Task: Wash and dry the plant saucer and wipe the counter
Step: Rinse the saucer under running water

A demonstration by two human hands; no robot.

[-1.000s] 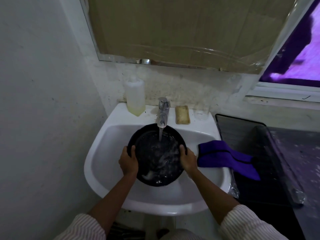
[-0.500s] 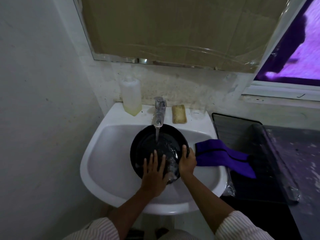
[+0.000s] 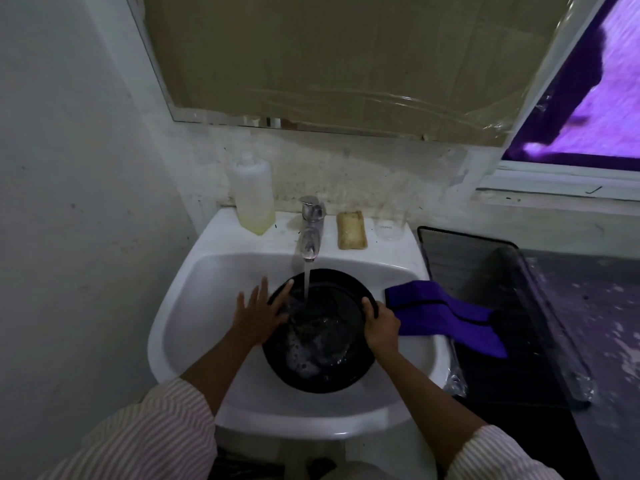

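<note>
Saucer (image 3: 343, 327): black, round and shallow, low in the sink (image 3: 207, 299), tipped a little toward the near side, with water and suds pooled inside. Looks like stiff, light plastic. Wet and soapy, so probably slick to hold. Best taken by the raised rim at two opposite sides, not by the flat floor.

Far left on the ledge, a bottle (image 3: 251, 195), upright, with a little yellowish liquid at the bottom, well apart from the saucer. Left grip (image 3: 258, 315) spread wide, fingers straight, laid flat on the saucer's left rim and inner wall; presses rather than clasps. Tap (image 3: 311, 223) above the middle, running, with the stream (image 3: 306, 282) falling onto the far half of the saucer. Little headroom there for a straight lift, so likely needs drawing toward the near side first. Sponge (image 3: 351, 230) just right of the tap on the ledge. Right grip (image 3: 381, 325) curled round the right rim, clasping it. Glass (image 3: 389, 220) at the ledge's right corner, clear and easy to miss, perhaps at risk from a careless swing rightward. Cloth (image 3: 446, 317), purple, draped from the sink's right edge onto a dark mat (image 3: 485, 271), just beside the right grip; touching or not, cannot tell. Beyond, the tabletop (image 3: 588, 306), mottled, seemingly not yet wiped.
</note>
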